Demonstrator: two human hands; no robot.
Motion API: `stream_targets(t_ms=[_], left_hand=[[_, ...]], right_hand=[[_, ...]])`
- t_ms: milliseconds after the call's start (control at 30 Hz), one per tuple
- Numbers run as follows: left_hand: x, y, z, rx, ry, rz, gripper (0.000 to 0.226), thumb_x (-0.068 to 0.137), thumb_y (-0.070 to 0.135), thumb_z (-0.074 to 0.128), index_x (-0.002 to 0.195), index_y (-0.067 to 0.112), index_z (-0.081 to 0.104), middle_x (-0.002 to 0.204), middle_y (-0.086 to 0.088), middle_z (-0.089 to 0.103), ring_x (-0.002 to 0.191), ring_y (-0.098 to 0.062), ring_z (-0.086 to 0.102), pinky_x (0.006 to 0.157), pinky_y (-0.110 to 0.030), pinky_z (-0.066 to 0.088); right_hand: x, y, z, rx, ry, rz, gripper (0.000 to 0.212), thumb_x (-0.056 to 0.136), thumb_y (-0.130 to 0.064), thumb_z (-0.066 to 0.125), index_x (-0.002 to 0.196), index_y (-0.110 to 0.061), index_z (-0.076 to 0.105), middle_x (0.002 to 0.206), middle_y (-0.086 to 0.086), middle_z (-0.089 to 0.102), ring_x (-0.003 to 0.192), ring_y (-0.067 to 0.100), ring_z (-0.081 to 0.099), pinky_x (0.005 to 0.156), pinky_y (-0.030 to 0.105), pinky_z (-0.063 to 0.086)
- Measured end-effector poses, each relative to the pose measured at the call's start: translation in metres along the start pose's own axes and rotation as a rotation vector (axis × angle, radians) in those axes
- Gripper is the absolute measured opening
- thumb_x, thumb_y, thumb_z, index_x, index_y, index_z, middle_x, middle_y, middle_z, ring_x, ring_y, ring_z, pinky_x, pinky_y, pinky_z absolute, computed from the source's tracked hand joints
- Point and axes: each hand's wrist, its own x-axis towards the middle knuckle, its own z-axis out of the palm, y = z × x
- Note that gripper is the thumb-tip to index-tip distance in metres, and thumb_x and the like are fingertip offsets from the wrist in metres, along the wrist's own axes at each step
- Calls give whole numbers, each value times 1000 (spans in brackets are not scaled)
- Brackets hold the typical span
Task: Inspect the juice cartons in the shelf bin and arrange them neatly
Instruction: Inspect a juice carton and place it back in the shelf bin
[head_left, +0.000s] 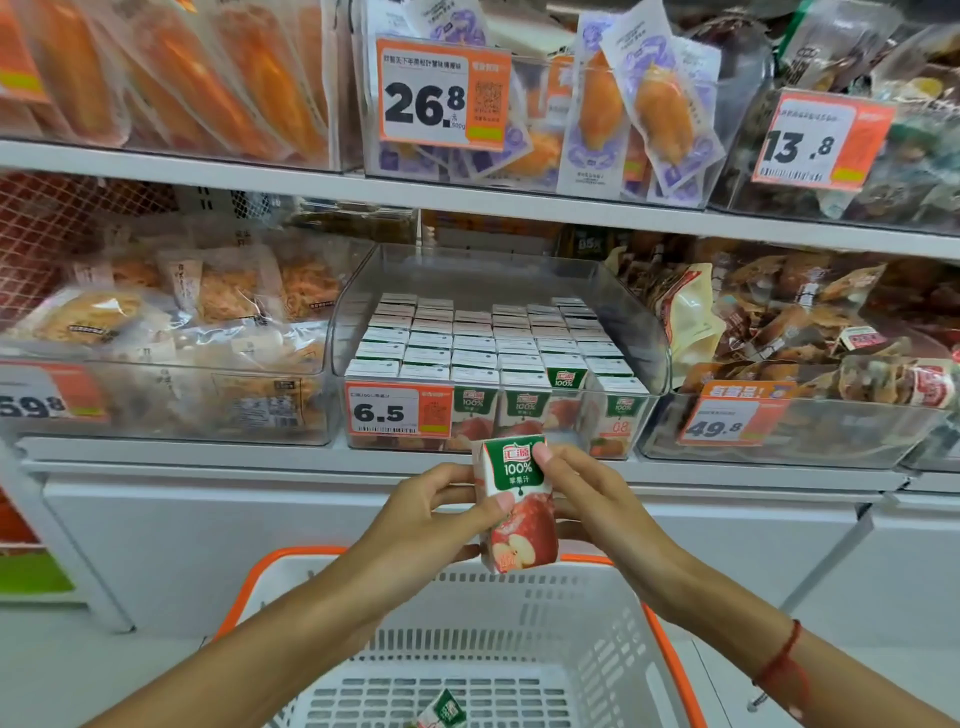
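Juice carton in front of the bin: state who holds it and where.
Both hands hold the juice carton: the left hand pinches its left edge, the right hand its top right corner and right side.

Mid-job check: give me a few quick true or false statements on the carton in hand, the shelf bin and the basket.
1. Both hands hold one juice carton. True: the left hand and the right hand grip it.
2. The held carton is inside the shelf bin. False: it is in front of and below the bin, above the basket.
3. The bin's price tag reads 6.5. True.
4. The bin's front row is full. False: one slot there is open.
5. The basket holds nothing. False: a carton in the basket lies there.
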Motion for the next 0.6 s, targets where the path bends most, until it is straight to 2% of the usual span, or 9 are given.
stream_targets(t_ms=[100, 233, 333, 433, 533, 600], left_hand=[[0, 1, 0, 37, -1, 13, 24, 89, 33, 66, 112, 29, 65, 112, 10, 70, 92, 0, 70, 79, -18, 57], [3, 1, -2, 9, -14, 14, 25, 90, 31, 66, 115, 29, 66, 113, 8, 70, 92, -1, 70, 73, -13, 56], [7, 3, -5, -57, -9, 3, 25, 92, 28, 63, 117, 26, 67, 107, 7, 75, 93, -3, 71, 69, -12, 55], [10, 4, -8, -135, 26, -14, 25, 95, 24, 59, 118, 19, 68, 102, 3, 76, 93, -6, 72, 64, -12, 54], [10, 2, -6, -176, 52, -18, 23, 96, 25, 58, 116, 20, 69, 98, 3, 77, 88, -5, 72, 57, -9, 51], [10, -1, -3, -191, 72, -1, 22, 95, 25, 59, 114, 22, 69, 96, 6, 77, 87, -4, 72, 58, -9, 52]], right_hand=[[-2, -1, 1, 20, 13, 6, 47, 82, -63, 49, 110, -29, 65, 102, -4, 74, 92, 15, 72, 73, 22, 57], [-2, -4, 2, 10, 17, 35, 44, 84, -60, 49, 113, -31, 63, 103, -6, 74, 94, 13, 72, 73, 22, 57], [-1, -7, 1, 40, -36, 66, 31, 93, -41, 56, 122, -31, 61, 113, -2, 72, 101, 13, 70, 82, 26, 55], [-3, -8, 3, 48, -80, 63, 34, 94, -22, 62, 127, -28, 58, 119, 0, 69, 106, 13, 68, 93, 30, 55], [-6, -6, 6, -37, -47, 72, 40, 91, -25, 67, 128, -33, 57, 119, -5, 68, 106, 13, 67, 102, 46, 49], [-6, -4, 6, -40, -5, 66, 40, 87, -26, 72, 124, -36, 60, 119, -3, 67, 104, 13, 68, 101, 48, 49]])
